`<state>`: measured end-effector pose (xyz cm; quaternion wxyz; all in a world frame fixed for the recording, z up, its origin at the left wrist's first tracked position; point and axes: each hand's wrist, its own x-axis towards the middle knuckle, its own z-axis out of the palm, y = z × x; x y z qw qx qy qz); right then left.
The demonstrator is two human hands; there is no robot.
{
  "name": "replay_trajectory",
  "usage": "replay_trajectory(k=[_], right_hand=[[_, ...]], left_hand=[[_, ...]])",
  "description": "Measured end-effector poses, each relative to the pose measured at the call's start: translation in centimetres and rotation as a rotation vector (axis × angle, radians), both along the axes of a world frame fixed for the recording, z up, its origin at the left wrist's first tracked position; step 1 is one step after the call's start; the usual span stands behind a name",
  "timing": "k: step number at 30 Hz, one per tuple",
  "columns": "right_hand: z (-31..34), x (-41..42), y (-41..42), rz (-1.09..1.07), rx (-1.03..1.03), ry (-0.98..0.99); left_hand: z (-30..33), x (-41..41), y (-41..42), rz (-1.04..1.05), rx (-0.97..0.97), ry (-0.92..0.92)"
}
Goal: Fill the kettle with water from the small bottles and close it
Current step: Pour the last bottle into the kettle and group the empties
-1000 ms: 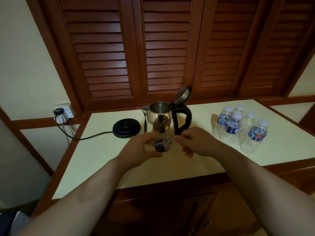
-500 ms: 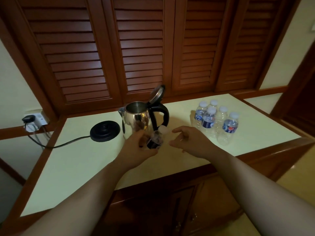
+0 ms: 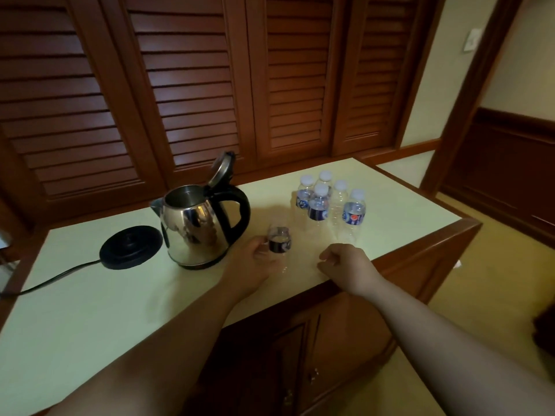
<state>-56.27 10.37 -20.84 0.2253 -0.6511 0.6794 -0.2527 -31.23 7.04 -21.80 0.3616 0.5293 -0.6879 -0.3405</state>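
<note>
One bottle (image 3: pixel 279 243) in left hand (image 3: pixel 250 262), counter edge (image 3: pixel 420 247) close

It looked like a hotel room: a kettle (image 3: pixel 198 226) and bottles (image 3: pixel 329 202) sat on a counter (image 3: pixel 90 295), louvred doors (image 3: pixel 195 85) at twelve o'clock.

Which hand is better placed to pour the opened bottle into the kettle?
Left. The left hand already grips the uncapped bottle beside the kettle, whose lid stands open. The right hand is curled near the counter edge, farther from the kettle.
</note>
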Motion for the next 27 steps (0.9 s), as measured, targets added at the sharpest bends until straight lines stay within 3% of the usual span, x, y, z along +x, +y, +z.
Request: replay_trajectory(k=[4, 11, 20, 27], right_hand=[[-0.2, -0.2, 0.3, -0.026, 0.010, 0.005], [0.1, 3.3, 0.0, -0.067, -0.026, -0.121], [-0.6, 6.0, -1.0, -0.259, -0.141, -0.203], [-0.4, 4.2, -0.4, -0.466, -0.226, -0.306]], left_hand=[[-1.4, -0.9, -0.6, -0.044, 0.048, -0.052], [-2.8, 2.5, -0.3, -0.007, -0.135, -0.346], [-3.2, 2.5, 0.2, -0.096, -0.221, -0.445], [-3.2, 2.5, 0.2, -0.091, -0.229, -0.403]])
